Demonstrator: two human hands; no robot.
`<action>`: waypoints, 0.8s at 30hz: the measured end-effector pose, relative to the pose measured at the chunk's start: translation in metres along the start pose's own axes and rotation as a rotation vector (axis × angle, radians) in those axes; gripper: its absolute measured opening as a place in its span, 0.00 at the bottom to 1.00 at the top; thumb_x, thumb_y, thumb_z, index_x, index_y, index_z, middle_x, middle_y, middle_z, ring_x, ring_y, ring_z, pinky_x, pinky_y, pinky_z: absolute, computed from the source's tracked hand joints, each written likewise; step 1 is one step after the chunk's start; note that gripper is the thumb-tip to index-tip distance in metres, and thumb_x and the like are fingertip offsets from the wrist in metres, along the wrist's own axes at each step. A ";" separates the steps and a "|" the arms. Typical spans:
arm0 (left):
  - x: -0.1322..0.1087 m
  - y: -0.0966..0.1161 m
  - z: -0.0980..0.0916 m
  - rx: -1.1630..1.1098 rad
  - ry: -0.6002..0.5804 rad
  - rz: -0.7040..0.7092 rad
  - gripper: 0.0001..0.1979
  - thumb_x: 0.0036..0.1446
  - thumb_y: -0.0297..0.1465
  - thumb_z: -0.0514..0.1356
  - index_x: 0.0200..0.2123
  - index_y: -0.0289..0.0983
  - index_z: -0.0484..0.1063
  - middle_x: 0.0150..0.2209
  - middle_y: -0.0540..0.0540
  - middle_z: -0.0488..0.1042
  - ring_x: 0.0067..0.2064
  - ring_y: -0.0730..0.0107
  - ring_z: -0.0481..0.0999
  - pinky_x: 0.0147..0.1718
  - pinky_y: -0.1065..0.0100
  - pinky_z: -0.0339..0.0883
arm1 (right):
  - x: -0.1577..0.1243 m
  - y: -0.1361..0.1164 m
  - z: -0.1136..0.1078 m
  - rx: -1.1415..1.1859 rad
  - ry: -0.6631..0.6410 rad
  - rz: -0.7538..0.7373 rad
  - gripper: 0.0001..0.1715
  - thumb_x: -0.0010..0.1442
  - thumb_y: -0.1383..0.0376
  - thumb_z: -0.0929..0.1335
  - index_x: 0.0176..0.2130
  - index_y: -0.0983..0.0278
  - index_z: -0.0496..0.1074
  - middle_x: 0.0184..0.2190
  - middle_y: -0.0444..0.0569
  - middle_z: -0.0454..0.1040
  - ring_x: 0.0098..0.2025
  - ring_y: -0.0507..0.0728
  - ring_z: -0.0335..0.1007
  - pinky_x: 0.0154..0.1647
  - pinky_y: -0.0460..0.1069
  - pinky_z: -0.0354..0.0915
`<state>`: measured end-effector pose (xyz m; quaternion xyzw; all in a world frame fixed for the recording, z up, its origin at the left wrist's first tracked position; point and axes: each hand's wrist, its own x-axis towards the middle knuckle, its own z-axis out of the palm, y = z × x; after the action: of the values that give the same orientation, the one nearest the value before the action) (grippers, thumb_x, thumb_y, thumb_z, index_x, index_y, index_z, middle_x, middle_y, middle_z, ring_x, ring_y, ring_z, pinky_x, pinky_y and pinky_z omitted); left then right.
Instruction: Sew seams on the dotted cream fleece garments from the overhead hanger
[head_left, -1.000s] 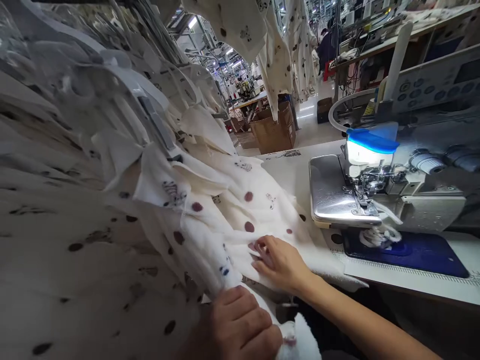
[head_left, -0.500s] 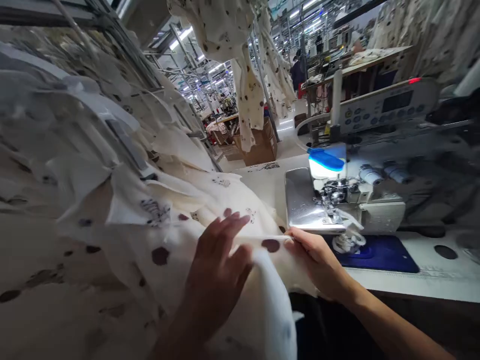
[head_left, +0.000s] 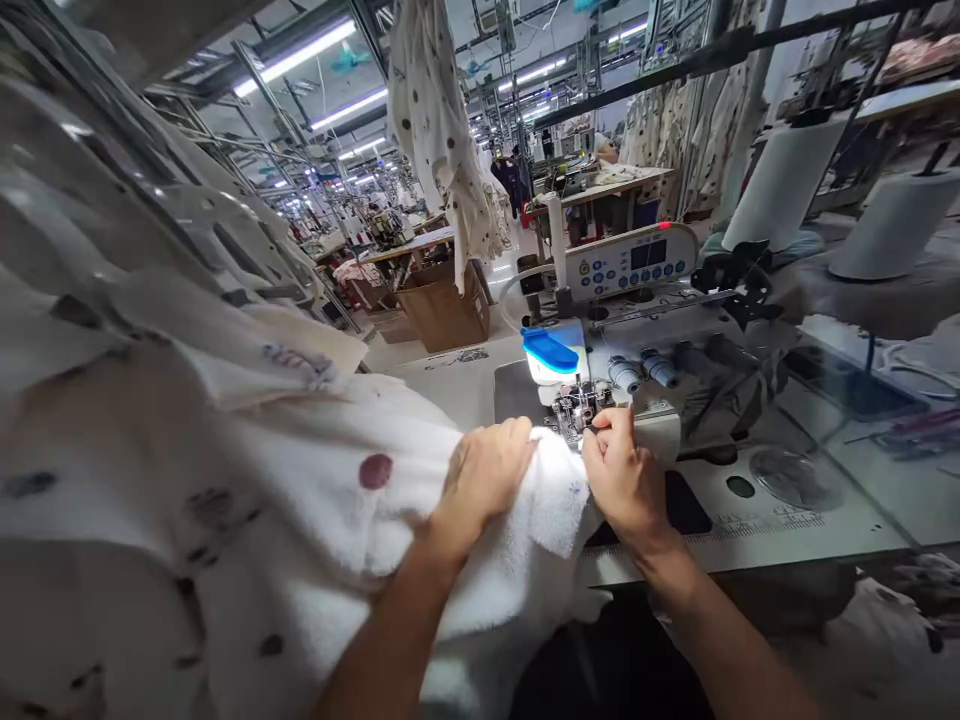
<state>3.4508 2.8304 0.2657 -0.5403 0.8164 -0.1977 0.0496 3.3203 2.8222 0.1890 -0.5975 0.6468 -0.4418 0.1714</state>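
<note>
A white, fleecy garment piece with dark spots (head_left: 322,500) spreads from the left across my lap to the sewing machine (head_left: 581,405). My left hand (head_left: 487,465) is closed over its bunched edge, just in front of the needle area. Beside the presser foot is my right hand (head_left: 622,475), its thumb and forefinger pinched together and the other fingers curled. Whatever lies in that pinch is too small to tell; the cloth's brightly lit edge is close by. A blue-topped lamp (head_left: 551,350) shines on the stitching spot, which the hands partly cover.
Spotted garments (head_left: 431,120) hang ahead, and more cloth hangs at the left. Behind the machine head sits a control panel (head_left: 630,260). Large thread cones (head_left: 784,185) stand at the right. A cardboard box (head_left: 446,305) is on the floor beyond the table.
Both hands have moved up to the needle area, bringing the cloth's edge with them. My left hand, loosely spread before, has closed on the cloth. The view has turned to the right.
</note>
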 end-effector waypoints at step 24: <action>-0.036 0.035 -0.037 -0.208 0.341 -0.047 0.11 0.60 0.33 0.50 0.27 0.37 0.66 0.25 0.52 0.71 0.22 0.76 0.68 0.20 0.73 0.52 | -0.052 0.017 -0.043 1.022 -0.573 0.198 0.16 0.55 0.53 0.65 0.31 0.64 0.67 0.26 0.46 0.67 0.28 0.54 0.62 0.25 0.45 0.59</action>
<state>3.4246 2.8848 0.2821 -0.5202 0.8161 -0.2020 -0.1500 3.2896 2.8841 0.1835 -0.4715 0.3327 -0.5002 0.6456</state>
